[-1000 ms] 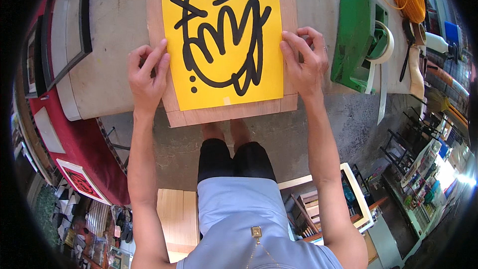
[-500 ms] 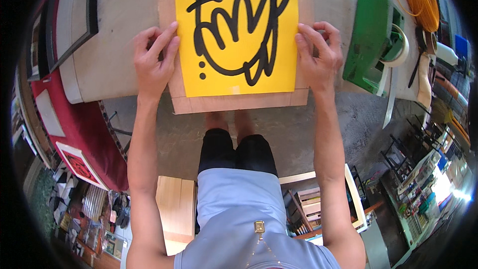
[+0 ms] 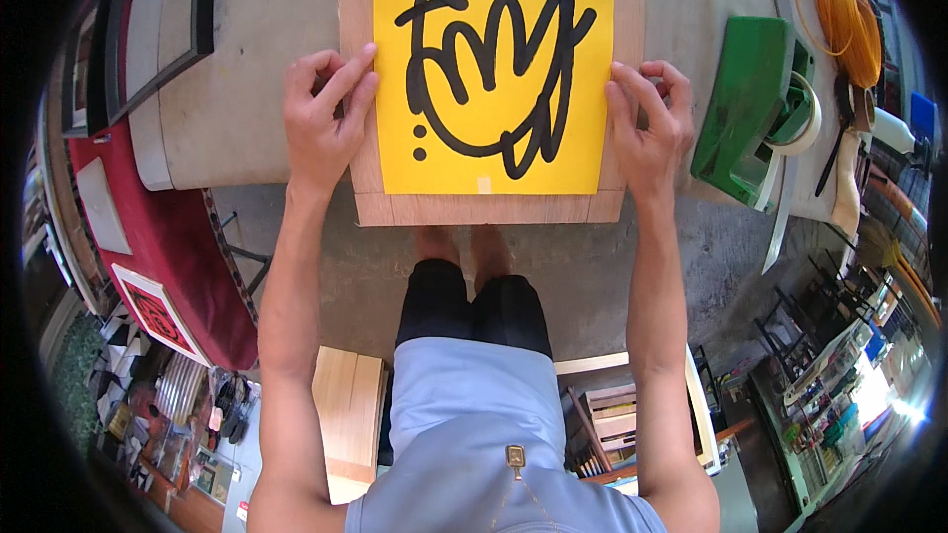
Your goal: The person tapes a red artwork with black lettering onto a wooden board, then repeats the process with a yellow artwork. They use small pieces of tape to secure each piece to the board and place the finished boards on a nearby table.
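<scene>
**Yellow sheet (image 3: 494, 69) now level before me**

Its bottom edge, slanted a second ago, looks level; it lies spread on the wooden board (image 3: 494, 209). My left hand (image 3: 328, 116) and right hand (image 3: 654, 130), half-curled, have fingertips at its sides; whether they pinch, I can't tell.

I monitor a table (image 3: 267, 118) carrying a board (image 3: 425, 210) at 12 o'clock, a dispenser (image 3: 739, 104) and a coil (image 3: 849, 30) at 2 o'clock.

A grey concrete floor (image 3: 583, 281) lies below the pale surface (image 3: 262, 30); maroon cloth (image 3: 163, 227) hangs at left; bright light (image 3: 907, 411) glares lower right.
</scene>
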